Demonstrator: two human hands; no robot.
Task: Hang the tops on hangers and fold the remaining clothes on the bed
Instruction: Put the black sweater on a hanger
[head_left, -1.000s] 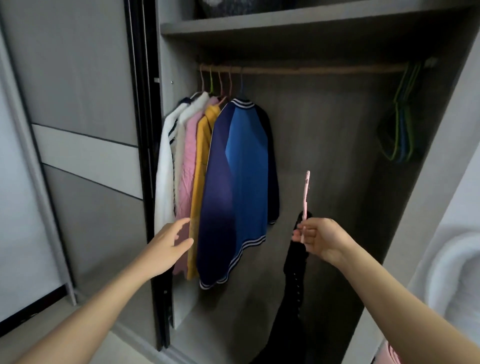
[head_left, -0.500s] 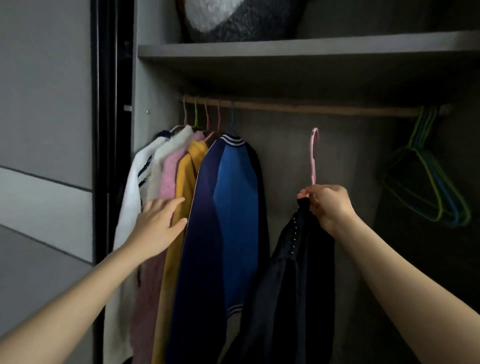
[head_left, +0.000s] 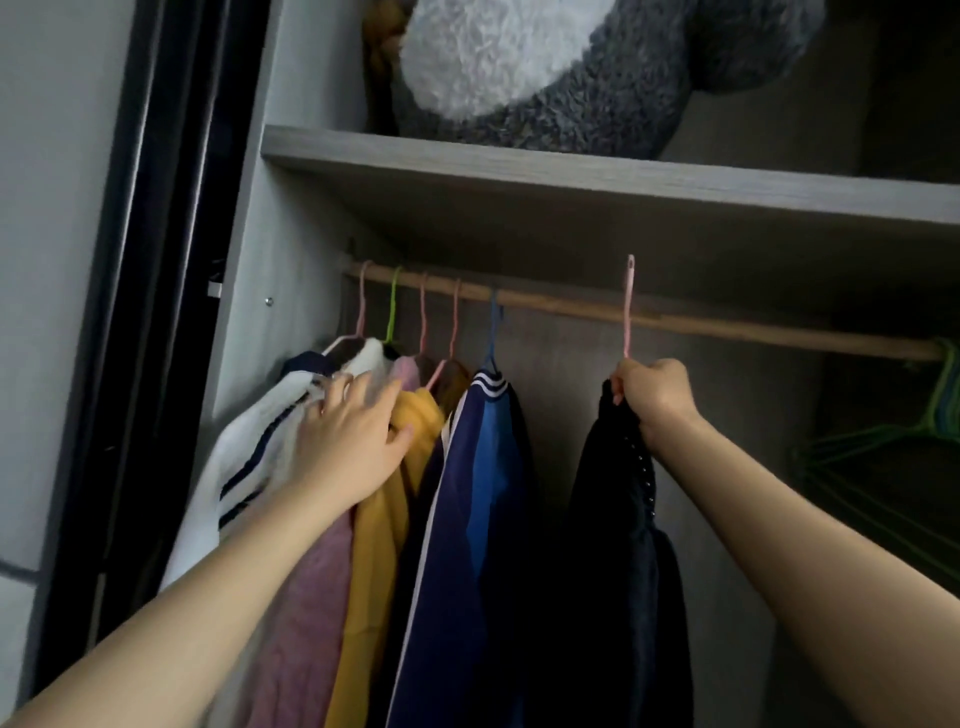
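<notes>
Left hand: fingers spread flat, pressing the hung tops toward the rail's left end.
Right hand: arm stretched up, fist closed round the hanger neck; dark top hangs beneath.
Hook: upright, tip above the rail.
Next, likely: over the bare mid-rail, then down.

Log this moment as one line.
step: hanging | right hand: grips pink hanger bearing black top, hook at rod | left hand: presses hung tops
</notes>
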